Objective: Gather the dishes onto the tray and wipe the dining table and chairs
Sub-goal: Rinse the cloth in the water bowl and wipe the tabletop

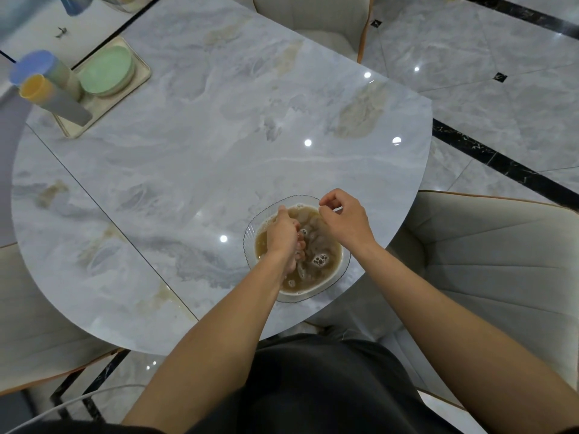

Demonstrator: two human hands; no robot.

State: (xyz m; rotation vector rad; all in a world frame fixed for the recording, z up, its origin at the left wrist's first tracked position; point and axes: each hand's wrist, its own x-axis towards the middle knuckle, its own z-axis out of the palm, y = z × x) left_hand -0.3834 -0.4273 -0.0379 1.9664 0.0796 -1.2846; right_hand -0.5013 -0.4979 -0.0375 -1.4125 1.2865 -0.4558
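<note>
A clear ribbed glass bowl (pixel 340 274) of murky brown, foamy water stands near the table's front edge. A grey cloth (pixel 315 242) lies soaking in it. My left hand (pixel 283 233) reaches into the water with its fingers curled round the cloth. My right hand (pixel 343 219) hovers over the bowl's far right side, finger and thumb pinched at the rim. At the far left, the beige tray (pixel 142 73) carries a green plate (pixel 106 70), a cup with a blue lid (pixel 40 68) and a yellow-rimmed cup (pixel 47 95). The marble table (pixel 194 151) shows brownish smears.
Upholstered cream chairs stand at the far side (pixel 313 23), at the right (pixel 488 261) and at the left (pixel 37 324). A white cable (pixel 62 402) runs along the floor at the lower left. My dark-clothed body is close to the table's front edge.
</note>
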